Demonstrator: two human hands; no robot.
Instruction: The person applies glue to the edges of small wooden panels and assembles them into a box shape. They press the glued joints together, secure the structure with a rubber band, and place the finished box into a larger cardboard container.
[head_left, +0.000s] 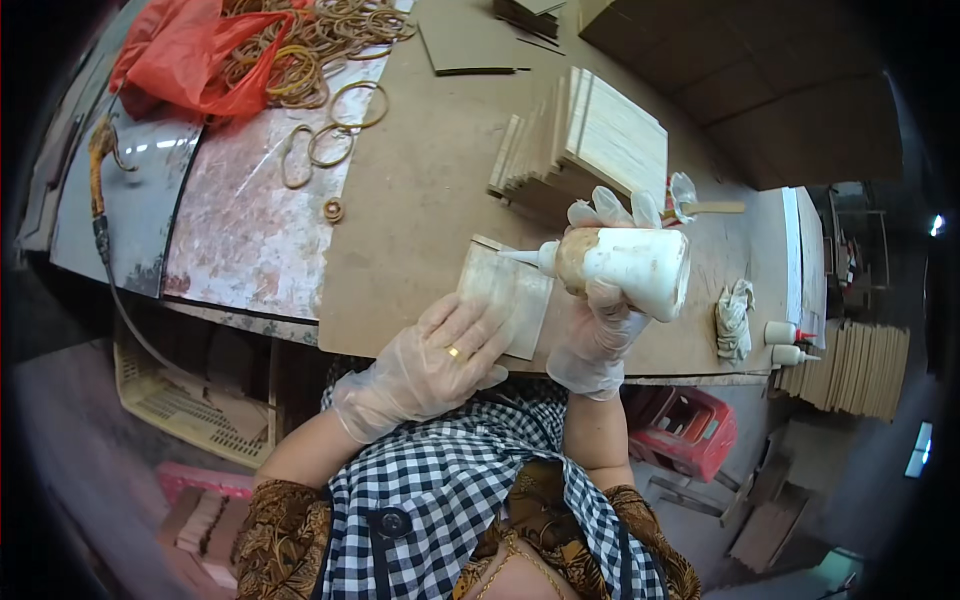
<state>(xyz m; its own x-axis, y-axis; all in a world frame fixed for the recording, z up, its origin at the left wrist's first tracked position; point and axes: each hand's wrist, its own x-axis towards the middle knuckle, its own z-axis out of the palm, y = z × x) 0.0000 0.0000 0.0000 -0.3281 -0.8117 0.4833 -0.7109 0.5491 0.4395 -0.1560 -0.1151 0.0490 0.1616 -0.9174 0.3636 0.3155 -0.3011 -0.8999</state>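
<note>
My right hand [608, 330], in a clear glove, grips a white squeeze bottle [635, 265] with brown stains near its neck. The bottle lies nearly level, its thin nozzle pointing left over the far part of a small pale wooden panel [528, 310]. Across the panel's left side rests my gloved left hand [440, 350], fingers stretched out flat, a ring showing through the glove. The panel lies at the table's near edge. Behind the bottle stands a stack of similar wooden panels [615, 130].
Rubber bands [350, 105] and a red plastic bag [190, 60] lie at the far left, near a yellow-handled corded tool [100, 165]. To the right are a crumpled cloth [735, 320], small bottles [785, 354] and a wooden-handled brush [715, 208]. A red stool [690, 430] stands below the table.
</note>
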